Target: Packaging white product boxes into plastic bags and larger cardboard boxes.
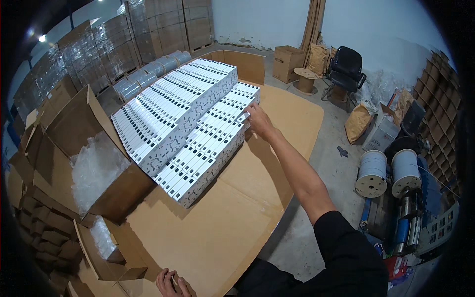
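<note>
Standing on cardboard [247, 203]: white stacks [190, 121]; beyond, grey floor [329, 143], black chair [345, 62].

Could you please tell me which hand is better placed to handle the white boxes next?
Probably the right hand: it is at the white boxes, while the left hand is well away.

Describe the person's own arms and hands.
A black short sleeve covers the upper right arm, ending near the elbow; no watch shows. The right hand and left hand are ungloved. The left forearm is out of view.
</note>
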`<state>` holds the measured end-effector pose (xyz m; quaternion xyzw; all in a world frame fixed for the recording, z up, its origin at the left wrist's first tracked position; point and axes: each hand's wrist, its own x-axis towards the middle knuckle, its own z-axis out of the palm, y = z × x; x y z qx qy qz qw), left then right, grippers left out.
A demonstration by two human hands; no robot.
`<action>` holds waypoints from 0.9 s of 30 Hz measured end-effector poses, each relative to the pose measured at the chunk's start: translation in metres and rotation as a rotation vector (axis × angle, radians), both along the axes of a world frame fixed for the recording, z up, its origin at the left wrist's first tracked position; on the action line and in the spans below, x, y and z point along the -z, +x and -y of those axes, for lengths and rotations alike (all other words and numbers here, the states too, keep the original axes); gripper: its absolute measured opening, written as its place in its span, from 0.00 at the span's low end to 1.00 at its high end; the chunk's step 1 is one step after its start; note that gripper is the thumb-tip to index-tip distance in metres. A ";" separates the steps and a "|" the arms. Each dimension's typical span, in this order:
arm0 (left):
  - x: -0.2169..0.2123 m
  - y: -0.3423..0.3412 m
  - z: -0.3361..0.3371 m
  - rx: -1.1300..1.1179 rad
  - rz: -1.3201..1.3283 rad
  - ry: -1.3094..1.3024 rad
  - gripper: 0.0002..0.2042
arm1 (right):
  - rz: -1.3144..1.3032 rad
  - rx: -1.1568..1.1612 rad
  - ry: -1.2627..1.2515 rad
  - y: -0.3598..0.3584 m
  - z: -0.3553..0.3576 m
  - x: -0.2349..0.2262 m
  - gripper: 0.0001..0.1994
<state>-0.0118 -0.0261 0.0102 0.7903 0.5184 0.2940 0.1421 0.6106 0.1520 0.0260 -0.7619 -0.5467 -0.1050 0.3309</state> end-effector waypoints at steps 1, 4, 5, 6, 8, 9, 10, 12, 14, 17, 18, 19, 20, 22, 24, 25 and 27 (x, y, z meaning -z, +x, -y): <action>0.001 -0.001 0.000 0.007 0.011 -0.001 0.12 | 0.000 -0.001 0.002 0.005 -0.001 -0.001 0.16; -0.005 0.007 -0.002 0.022 0.031 -0.032 0.12 | 0.105 0.018 -0.069 0.028 0.001 -0.003 0.16; -0.005 0.005 -0.001 0.019 0.028 -0.031 0.12 | 0.102 -0.004 -0.121 0.026 0.002 -0.008 0.16; -0.005 0.004 0.000 0.014 0.014 -0.026 0.12 | 0.100 -0.023 -0.173 0.025 0.004 -0.014 0.15; -0.005 0.003 0.001 0.017 0.002 -0.025 0.12 | 0.095 -0.073 -0.210 0.026 0.012 -0.028 0.14; -0.007 0.004 0.002 0.006 0.013 -0.031 0.12 | 0.092 -0.125 -0.248 0.026 0.018 -0.033 0.14; -0.008 0.005 0.004 -0.004 0.024 -0.039 0.12 | 0.091 -0.117 -0.254 0.024 0.027 -0.036 0.14; -0.008 0.004 0.003 0.007 0.012 -0.035 0.12 | 0.088 -0.050 -0.259 0.026 0.046 -0.044 0.12; -0.007 0.001 0.004 0.005 -0.005 -0.041 0.12 | 0.088 -0.027 -0.215 0.021 0.067 -0.047 0.12; 0.001 -0.003 0.000 0.004 -0.003 -0.034 0.14 | 0.066 0.003 -0.171 -0.007 0.095 -0.055 0.11; 0.008 -0.002 -0.003 -0.035 0.080 -0.083 0.14 | 0.050 0.025 -0.164 -0.024 0.103 -0.062 0.11; 0.011 -0.001 -0.003 -0.079 0.162 -0.130 0.15 | 0.040 -0.004 -0.181 -0.042 0.110 -0.066 0.11; 0.003 0.006 -0.005 -0.081 0.172 -0.130 0.14 | 0.022 -0.004 -0.172 -0.056 0.122 -0.070 0.11; -0.014 0.022 -0.008 -0.096 0.278 -0.160 0.14 | -0.004 -0.053 -0.176 -0.098 0.132 -0.078 0.11; -0.026 0.034 -0.012 -0.136 0.372 -0.192 0.15 | -0.038 -0.141 -0.127 -0.143 0.140 -0.083 0.13; -0.033 0.035 -0.012 -0.142 0.408 -0.304 0.15 | -0.051 -0.185 -0.136 -0.168 0.141 -0.081 0.13; -0.027 0.039 -0.017 -0.072 0.563 -0.429 0.15 | -0.157 -0.321 -0.095 -0.214 0.143 -0.077 0.14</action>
